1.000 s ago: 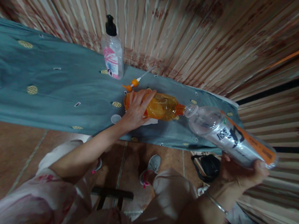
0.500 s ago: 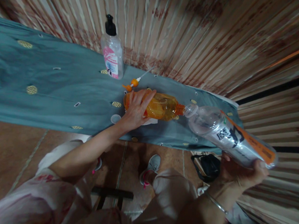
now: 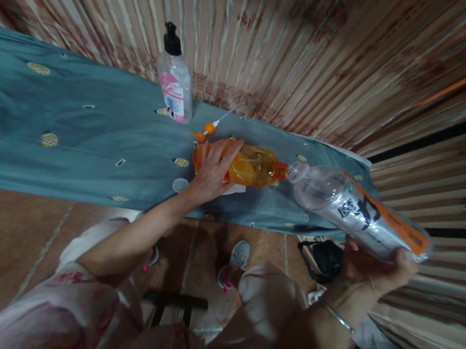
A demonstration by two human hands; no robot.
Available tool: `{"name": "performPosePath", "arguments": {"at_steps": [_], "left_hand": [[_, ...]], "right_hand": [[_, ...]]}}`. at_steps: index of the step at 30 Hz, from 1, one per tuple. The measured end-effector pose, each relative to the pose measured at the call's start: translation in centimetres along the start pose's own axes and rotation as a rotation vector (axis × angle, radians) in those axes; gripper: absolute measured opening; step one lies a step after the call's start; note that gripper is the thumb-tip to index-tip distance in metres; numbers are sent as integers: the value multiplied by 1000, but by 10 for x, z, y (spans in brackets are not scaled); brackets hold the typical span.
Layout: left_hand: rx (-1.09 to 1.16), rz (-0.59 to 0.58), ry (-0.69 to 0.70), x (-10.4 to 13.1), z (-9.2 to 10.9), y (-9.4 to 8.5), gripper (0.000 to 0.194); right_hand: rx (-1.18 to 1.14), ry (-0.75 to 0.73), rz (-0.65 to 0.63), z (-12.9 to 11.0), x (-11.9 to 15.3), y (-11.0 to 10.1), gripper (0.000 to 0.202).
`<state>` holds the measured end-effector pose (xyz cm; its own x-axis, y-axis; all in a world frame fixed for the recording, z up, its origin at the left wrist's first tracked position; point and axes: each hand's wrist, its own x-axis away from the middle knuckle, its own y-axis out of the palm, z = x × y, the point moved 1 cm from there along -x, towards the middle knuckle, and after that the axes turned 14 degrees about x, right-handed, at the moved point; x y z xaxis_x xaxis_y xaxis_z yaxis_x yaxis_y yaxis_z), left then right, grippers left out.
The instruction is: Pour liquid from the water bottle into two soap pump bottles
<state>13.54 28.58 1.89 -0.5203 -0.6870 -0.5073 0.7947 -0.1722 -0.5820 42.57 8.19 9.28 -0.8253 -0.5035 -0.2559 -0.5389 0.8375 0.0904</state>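
My left hand (image 3: 213, 170) is wrapped round the body of an orange see-through bottle (image 3: 257, 166), which is tipped with its threaded neck to the right. Around the lower half of a clear plastic drink bottle (image 3: 334, 194) with an orange and silver label, my right hand (image 3: 381, 270) is closed. The two bottle mouths meet, or nearly so; I cannot tell whether one sits inside the other. Behind my left hand lies an orange pump top (image 3: 209, 129) with a thin tube. A small clear cap (image 3: 180, 185) rests to the left of the hand.
A clear pump bottle (image 3: 175, 89) with a black top and pink label stands at the back of the green cloth-covered table (image 3: 101, 135). Pleated curtains (image 3: 264, 55) hang behind it. A black bag (image 3: 324, 259) lies below the table's right end. A dark stool part (image 3: 176, 300) is between my legs.
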Motion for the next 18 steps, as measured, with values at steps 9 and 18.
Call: {"name": "performPosePath", "arguments": {"at_steps": [9, 18], "left_hand": [[11, -11, 3, 0, -1, 0, 85], [3, -7, 8, 0, 0, 0, 86]], "right_hand": [[5, 5, 6, -1, 1, 0, 48], [5, -1, 12, -2, 1, 1, 47]]}}
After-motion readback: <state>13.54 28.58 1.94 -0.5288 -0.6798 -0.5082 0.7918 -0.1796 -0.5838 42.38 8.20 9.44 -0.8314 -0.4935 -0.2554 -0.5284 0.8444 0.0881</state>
